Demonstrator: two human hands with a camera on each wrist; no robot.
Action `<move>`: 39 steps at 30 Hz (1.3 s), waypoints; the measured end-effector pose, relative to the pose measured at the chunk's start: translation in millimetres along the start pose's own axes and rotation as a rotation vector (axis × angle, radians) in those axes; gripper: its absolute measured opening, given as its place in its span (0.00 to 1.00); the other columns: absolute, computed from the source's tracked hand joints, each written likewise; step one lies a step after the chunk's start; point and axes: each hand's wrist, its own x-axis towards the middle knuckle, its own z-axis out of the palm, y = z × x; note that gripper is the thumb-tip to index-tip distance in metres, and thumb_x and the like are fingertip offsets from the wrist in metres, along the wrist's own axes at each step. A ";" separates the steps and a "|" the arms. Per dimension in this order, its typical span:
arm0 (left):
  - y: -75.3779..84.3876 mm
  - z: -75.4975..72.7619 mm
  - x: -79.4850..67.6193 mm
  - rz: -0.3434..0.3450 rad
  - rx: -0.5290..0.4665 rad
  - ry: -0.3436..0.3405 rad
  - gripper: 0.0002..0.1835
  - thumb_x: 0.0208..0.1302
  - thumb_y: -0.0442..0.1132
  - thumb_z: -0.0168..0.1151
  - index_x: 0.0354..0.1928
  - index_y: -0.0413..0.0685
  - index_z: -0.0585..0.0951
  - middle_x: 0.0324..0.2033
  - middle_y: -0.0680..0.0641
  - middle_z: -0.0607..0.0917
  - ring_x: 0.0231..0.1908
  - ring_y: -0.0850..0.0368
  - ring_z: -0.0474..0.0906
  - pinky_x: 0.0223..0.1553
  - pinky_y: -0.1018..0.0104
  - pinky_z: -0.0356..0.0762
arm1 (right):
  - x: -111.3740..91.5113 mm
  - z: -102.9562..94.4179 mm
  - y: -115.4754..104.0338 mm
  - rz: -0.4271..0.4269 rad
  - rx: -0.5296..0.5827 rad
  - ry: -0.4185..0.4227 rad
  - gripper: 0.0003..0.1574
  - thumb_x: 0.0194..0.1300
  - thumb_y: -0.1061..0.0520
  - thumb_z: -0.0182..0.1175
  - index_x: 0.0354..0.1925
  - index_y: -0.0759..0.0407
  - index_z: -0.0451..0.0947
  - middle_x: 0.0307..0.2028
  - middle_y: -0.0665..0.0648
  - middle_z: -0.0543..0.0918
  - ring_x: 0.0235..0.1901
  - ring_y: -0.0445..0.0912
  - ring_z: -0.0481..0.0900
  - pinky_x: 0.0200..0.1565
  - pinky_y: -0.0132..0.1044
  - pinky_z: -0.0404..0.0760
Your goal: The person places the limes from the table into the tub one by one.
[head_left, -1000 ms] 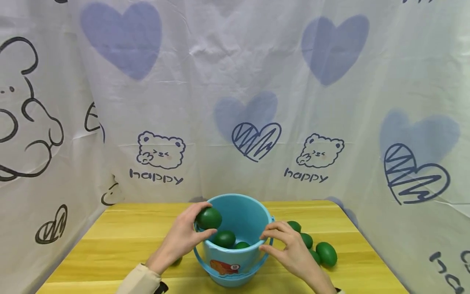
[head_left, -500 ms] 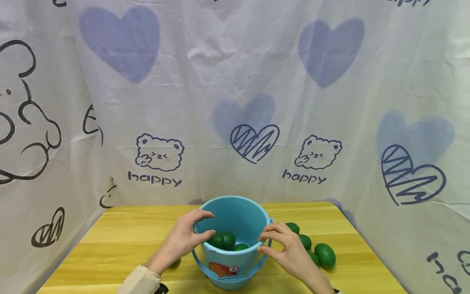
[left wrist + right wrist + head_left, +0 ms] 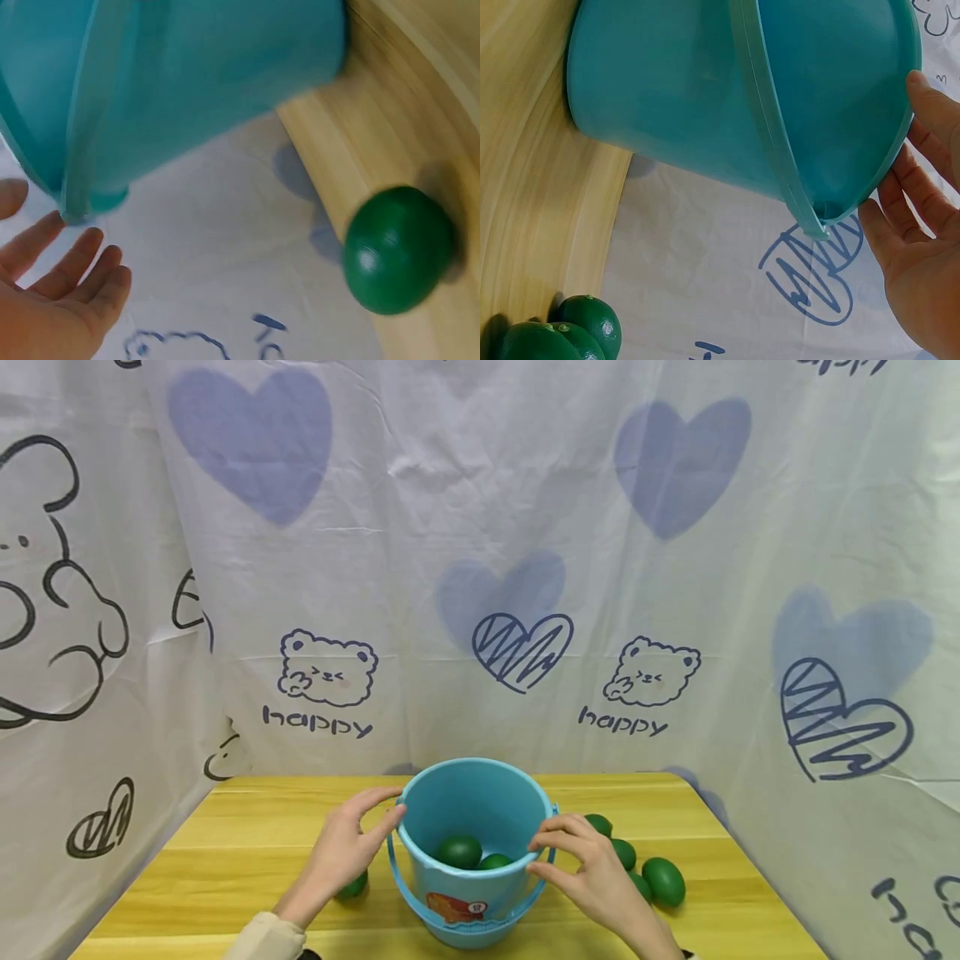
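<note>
A light blue bucket (image 3: 474, 893) stands upright near the middle of the table, its sides widening toward a round rim, its blue handle (image 3: 408, 893) hanging low across the front near a red and orange sticker (image 3: 453, 907). Two glossy, deep green oval fruits show inside, a larger-looking one (image 3: 459, 852) beside a partly hidden one (image 3: 495, 862). The left hand (image 3: 341, 843) is at the left rim, thumb and fingers spread apart. The right hand (image 3: 588, 868) has its fingertips at the right rim, fingers gently bent; whether it pinches the rim or only rests against it, I cannot tell. Another green fruit (image 3: 399, 250) lies on the table left of the bucket, and a loose group of green fruits (image 3: 663, 882) lies on the right; close up, some show small pale stem nubs. The table (image 3: 262, 827) has a yellow wood grain with lighter and darker bands. White cloth (image 3: 465, 460) hangs behind and on both sides, slightly creased, printed with pale violet hearts, scribbled outline hearts, line-drawn bears and the word "happy".
</note>
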 end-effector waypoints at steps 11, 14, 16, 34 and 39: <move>-44.3 -17.7 -7.3 -0.317 0.154 -0.227 0.30 0.62 0.47 0.67 0.61 0.34 0.75 0.56 0.32 0.79 0.56 0.33 0.76 0.55 0.39 0.78 | 0.0 0.1 1.0 -0.005 -0.003 0.004 0.14 0.55 0.51 0.72 0.40 0.37 0.83 0.44 0.43 0.82 0.47 0.39 0.76 0.46 0.36 0.83; -53.5 -15.3 -8.4 -0.357 0.229 -0.299 0.37 0.57 0.48 0.72 0.61 0.29 0.73 0.56 0.29 0.78 0.55 0.31 0.75 0.53 0.39 0.78 | 0.6 -0.2 1.2 -0.007 -0.004 0.007 0.14 0.55 0.52 0.72 0.40 0.37 0.83 0.44 0.43 0.82 0.47 0.39 0.76 0.46 0.37 0.83; -58.7 -12.6 -9.4 -0.371 0.263 -0.326 0.39 0.55 0.49 0.73 0.61 0.27 0.72 0.56 0.28 0.77 0.55 0.31 0.75 0.52 0.39 0.78 | -0.4 -0.4 1.0 -0.001 -0.007 0.007 0.14 0.55 0.51 0.72 0.40 0.37 0.83 0.44 0.43 0.82 0.48 0.39 0.76 0.47 0.37 0.83; -76.4 3.3 -20.3 -0.435 0.246 -0.359 0.47 0.48 0.44 0.78 0.61 0.21 0.66 0.47 0.28 0.80 0.40 0.44 0.80 0.38 0.50 0.84 | -1.0 -0.5 0.4 0.015 -0.004 0.000 0.12 0.56 0.49 0.71 0.40 0.36 0.83 0.44 0.40 0.81 0.47 0.38 0.76 0.47 0.36 0.83; -79.2 6.4 -21.5 -0.448 0.223 -0.349 0.48 0.44 0.42 0.79 0.62 0.21 0.65 0.45 0.31 0.80 0.38 0.45 0.79 0.38 0.50 0.84 | -0.7 -0.2 -0.3 0.013 -0.007 0.001 0.12 0.56 0.49 0.71 0.39 0.35 0.82 0.44 0.40 0.81 0.47 0.38 0.75 0.46 0.36 0.83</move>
